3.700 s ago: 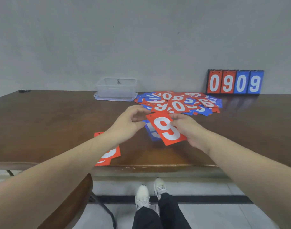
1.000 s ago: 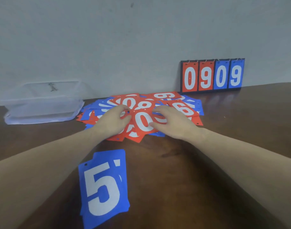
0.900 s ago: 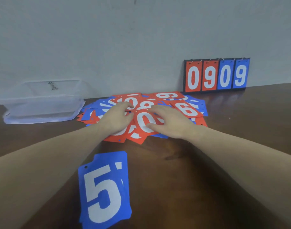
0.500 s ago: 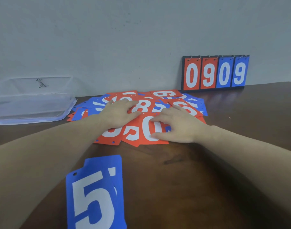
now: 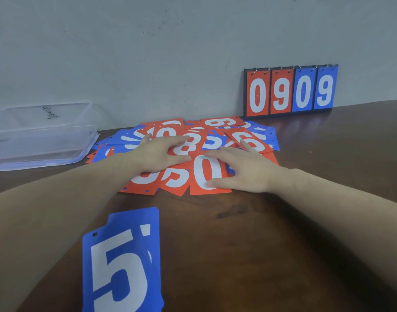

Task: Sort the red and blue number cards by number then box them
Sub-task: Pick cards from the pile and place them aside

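Both hands lay flat, fingers spread, on the loose pile of red and blue number cards [image 5: 199, 140] at the back of the tabletop [image 5: 249, 244]. The left hand [image 5: 158, 155] pressed a red 8 card [image 5: 188, 146]; the right hand [image 5: 242, 171] rested on a red 0 card [image 5: 205, 174], neither grip pinching anything. 2 blue 5 cards [image 5: 122, 264] lay stacked near the front edge. The clear plastic box [image 5: 37, 136] stood left of the pile.

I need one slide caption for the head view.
Both hands rest flat on mixed number cards; blue 5 lies apart.
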